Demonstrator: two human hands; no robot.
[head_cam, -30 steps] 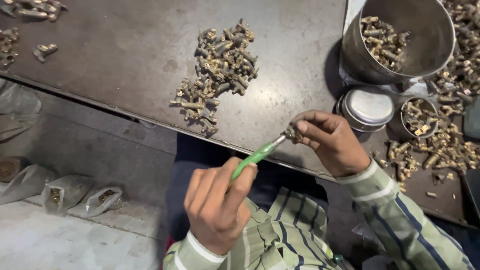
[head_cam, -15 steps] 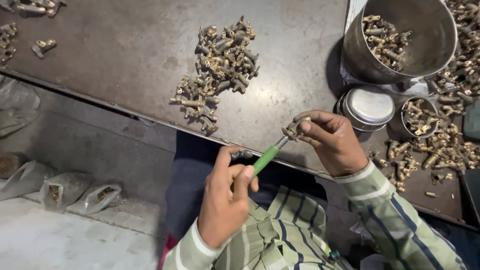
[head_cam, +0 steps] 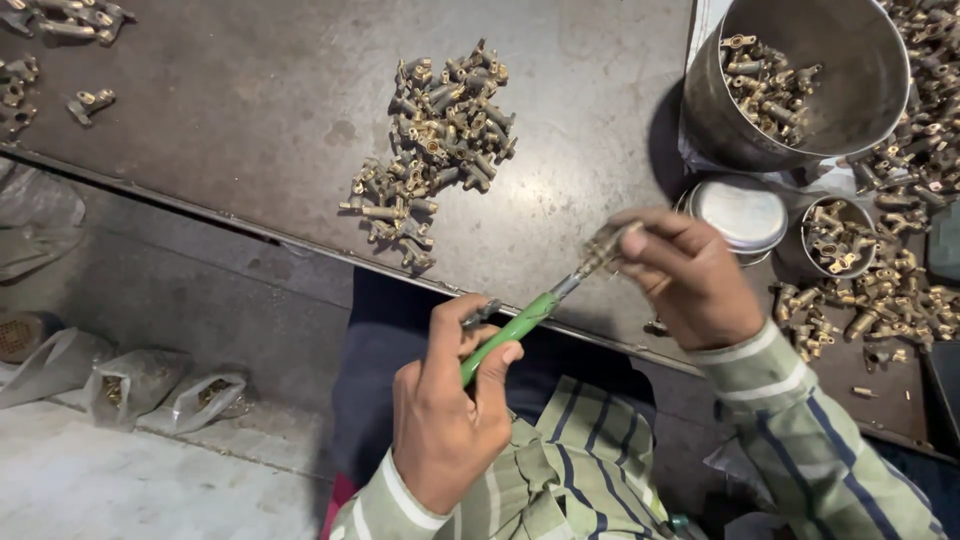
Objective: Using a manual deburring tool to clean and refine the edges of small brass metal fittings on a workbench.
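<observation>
My left hand [head_cam: 445, 410] grips the green handle of a screwdriver [head_cam: 520, 325] near the table's front edge. Its thin metal shaft points up and right into a small brass fitting [head_cam: 603, 243], which my right hand [head_cam: 685, 275] pinches between thumb and fingers. The fitting is blurred. Both hands hover just off the dark metal table [head_cam: 250, 130], over my lap. A pile of similar brass fittings [head_cam: 435, 150] lies on the table ahead of my hands.
A large steel pot [head_cam: 800, 85] with brass fittings stands at the back right, beside a round tin lid [head_cam: 740, 212] and a small tin of parts [head_cam: 838, 235]. Loose fittings [head_cam: 890, 290] cover the right side. Plastic bags [head_cam: 130, 385] lie on the floor at left.
My left hand has shifted its grip and turned on the green handle. My right hand still holds the brass fitting on the tip and has barely moved.
</observation>
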